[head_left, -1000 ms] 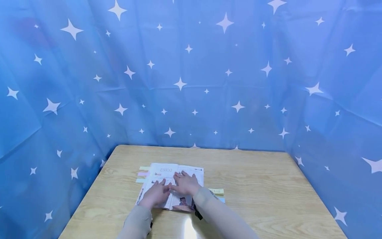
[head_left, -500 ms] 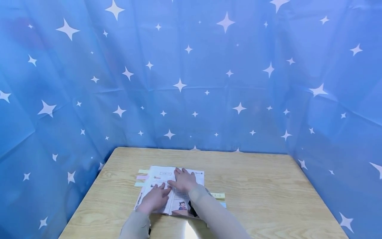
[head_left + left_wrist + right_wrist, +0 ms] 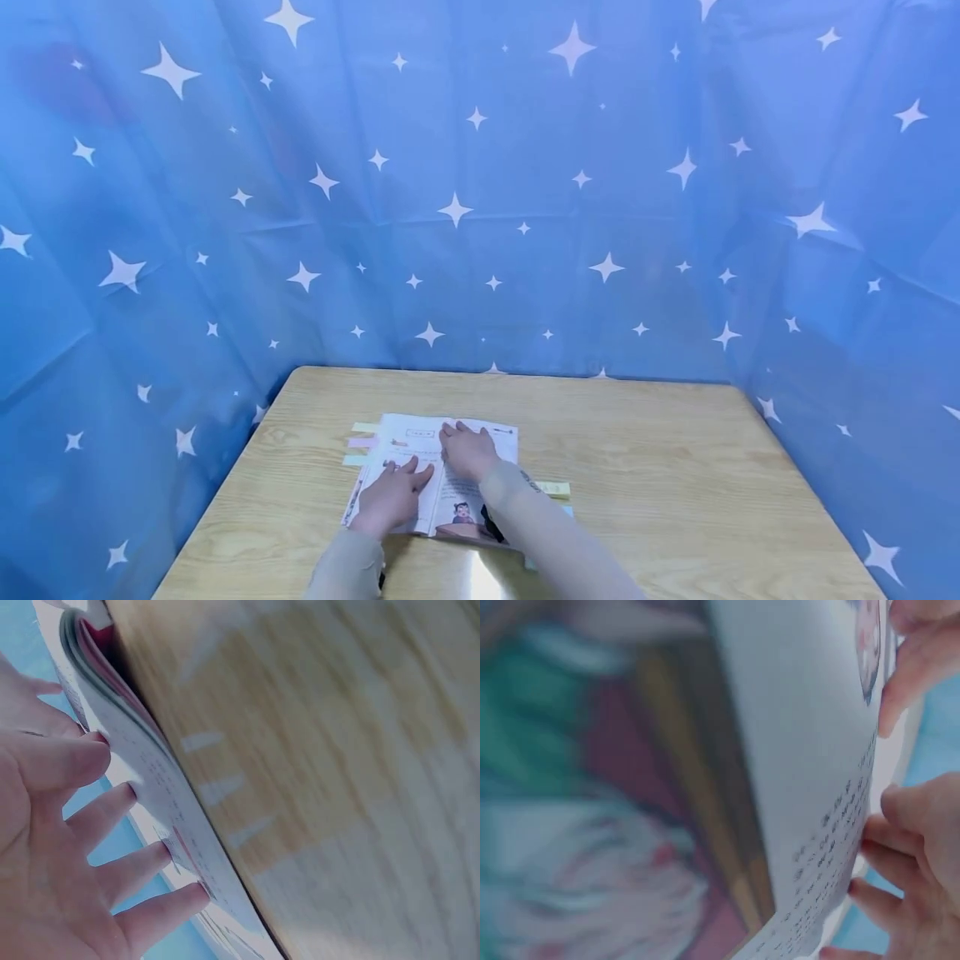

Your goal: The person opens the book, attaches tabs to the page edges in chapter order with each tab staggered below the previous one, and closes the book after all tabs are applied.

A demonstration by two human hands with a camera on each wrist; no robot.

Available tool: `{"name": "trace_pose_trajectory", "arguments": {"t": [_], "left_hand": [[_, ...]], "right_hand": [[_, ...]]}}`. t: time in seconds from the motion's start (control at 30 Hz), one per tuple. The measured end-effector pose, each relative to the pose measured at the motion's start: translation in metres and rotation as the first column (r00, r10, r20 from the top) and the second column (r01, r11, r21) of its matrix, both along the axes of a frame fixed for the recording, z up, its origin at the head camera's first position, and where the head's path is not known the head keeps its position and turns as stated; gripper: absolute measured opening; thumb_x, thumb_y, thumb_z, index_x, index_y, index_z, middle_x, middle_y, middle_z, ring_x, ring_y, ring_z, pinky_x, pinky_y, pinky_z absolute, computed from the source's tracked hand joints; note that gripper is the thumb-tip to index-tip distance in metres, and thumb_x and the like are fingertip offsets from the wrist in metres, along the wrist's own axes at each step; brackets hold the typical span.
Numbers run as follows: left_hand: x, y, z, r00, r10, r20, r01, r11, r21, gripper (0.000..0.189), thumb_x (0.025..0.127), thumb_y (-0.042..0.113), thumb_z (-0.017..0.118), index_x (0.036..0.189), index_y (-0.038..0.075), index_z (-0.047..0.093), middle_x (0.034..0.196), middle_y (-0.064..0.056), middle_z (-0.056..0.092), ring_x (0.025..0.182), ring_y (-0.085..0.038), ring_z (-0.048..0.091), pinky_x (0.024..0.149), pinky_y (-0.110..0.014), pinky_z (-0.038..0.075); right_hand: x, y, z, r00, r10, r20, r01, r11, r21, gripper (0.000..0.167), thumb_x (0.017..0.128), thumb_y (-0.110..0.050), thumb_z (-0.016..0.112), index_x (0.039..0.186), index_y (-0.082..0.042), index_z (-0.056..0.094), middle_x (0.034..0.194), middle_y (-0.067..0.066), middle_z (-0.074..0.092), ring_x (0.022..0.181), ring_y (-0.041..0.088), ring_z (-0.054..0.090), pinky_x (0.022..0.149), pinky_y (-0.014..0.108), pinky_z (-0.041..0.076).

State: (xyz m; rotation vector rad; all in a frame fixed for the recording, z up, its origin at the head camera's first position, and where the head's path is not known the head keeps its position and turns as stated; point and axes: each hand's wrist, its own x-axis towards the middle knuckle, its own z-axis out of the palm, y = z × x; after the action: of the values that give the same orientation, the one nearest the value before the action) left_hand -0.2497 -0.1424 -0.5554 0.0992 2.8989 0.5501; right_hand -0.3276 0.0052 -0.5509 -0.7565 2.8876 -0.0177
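One blue starry curtain (image 3: 480,183) hangs behind the open book (image 3: 442,500), and the wooden table (image 3: 637,467) is under it. On the book's left page, the left hand (image 3: 388,498) rests with fingers spread wide; on its right page, near the fold, the right hand (image 3: 469,451) has fingers also apart, gripping nothing. I think a page could crease or spring up, if the pressure is uneven or slips. I see no container. Small paper tabs (image 3: 362,442) stick out from both sides of the book.
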Motion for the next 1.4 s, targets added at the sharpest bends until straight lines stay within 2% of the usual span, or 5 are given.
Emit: {"name": "trace_pose_trajectory", "arguments": {"t": [0.33, 0.8, 1.1, 1.27, 1.4], "left_hand": [[-0.003, -0.004, 0.004, 1.000, -0.001, 0.001, 0.001, 1.000, -0.010, 0.051, 0.087, 0.006, 0.050, 0.134, 0.023, 0.061, 0.147, -0.009, 0.046, 0.133, -0.052, 0.032, 0.093, -0.074, 0.034], [0.001, -0.003, 0.001, 1.000, -0.013, -0.009, 0.013, 1.000, -0.020, 0.052, 0.086, 0.006, 0.049, 0.134, 0.022, 0.060, 0.146, -0.012, 0.046, 0.132, -0.053, 0.032, 0.095, -0.074, 0.033], [0.005, 0.001, 0.006, 1.000, -0.027, 0.006, 0.027, 1.000, -0.009, 0.047, 0.090, 0.008, 0.049, 0.135, 0.019, 0.059, 0.147, -0.015, 0.045, 0.132, -0.054, 0.031, 0.099, -0.073, 0.029], [0.004, 0.004, 0.006, 0.999, -0.036, 0.012, 0.036, 0.999, -0.007, 0.049, 0.089, 0.009, 0.049, 0.136, 0.019, 0.058, 0.147, -0.015, 0.044, 0.132, -0.054, 0.031, 0.099, -0.073, 0.029], [0.005, 0.000, 0.005, 0.999, -0.034, 0.021, 0.034, 0.999, 0.001, 0.047, 0.090, 0.011, 0.050, 0.136, 0.018, 0.058, 0.147, -0.017, 0.043, 0.132, -0.055, 0.029, 0.100, -0.074, 0.026]], "right_hand": [[0.028, 0.003, 0.002, 0.999, 0.039, 0.020, -0.038, 0.997, -0.068, 0.043, 0.101, -0.028, 0.048, 0.143, -0.017, 0.050, 0.150, -0.005, 0.041, 0.139, 0.019, 0.035, 0.106, 0.057, 0.036], [0.066, 0.014, -0.001, 0.994, 0.101, -0.035, -0.103, 0.993, -0.049, 0.043, 0.099, -0.029, 0.052, 0.141, -0.019, 0.053, 0.146, -0.008, 0.046, 0.136, 0.019, 0.041, 0.096, 0.061, 0.044], [0.087, 0.026, 0.006, 0.986, 0.167, 0.026, -0.163, 0.978, -0.127, 0.042, 0.094, -0.036, 0.060, 0.136, -0.026, 0.058, 0.143, -0.013, 0.048, 0.132, 0.036, 0.044, 0.081, 0.071, 0.046], [0.102, 0.029, 0.006, 0.978, 0.206, 0.012, -0.204, 0.973, -0.110, 0.037, 0.097, -0.028, 0.057, 0.134, -0.034, 0.059, 0.141, -0.018, 0.049, 0.129, 0.043, 0.044, 0.081, 0.073, 0.045], [0.115, 0.026, 0.003, 0.959, 0.284, -0.007, -0.284, 0.954, -0.097, 0.037, 0.098, -0.026, 0.056, 0.133, -0.036, 0.059, 0.139, -0.019, 0.050, 0.127, 0.043, 0.046, 0.090, 0.064, 0.046]]}}
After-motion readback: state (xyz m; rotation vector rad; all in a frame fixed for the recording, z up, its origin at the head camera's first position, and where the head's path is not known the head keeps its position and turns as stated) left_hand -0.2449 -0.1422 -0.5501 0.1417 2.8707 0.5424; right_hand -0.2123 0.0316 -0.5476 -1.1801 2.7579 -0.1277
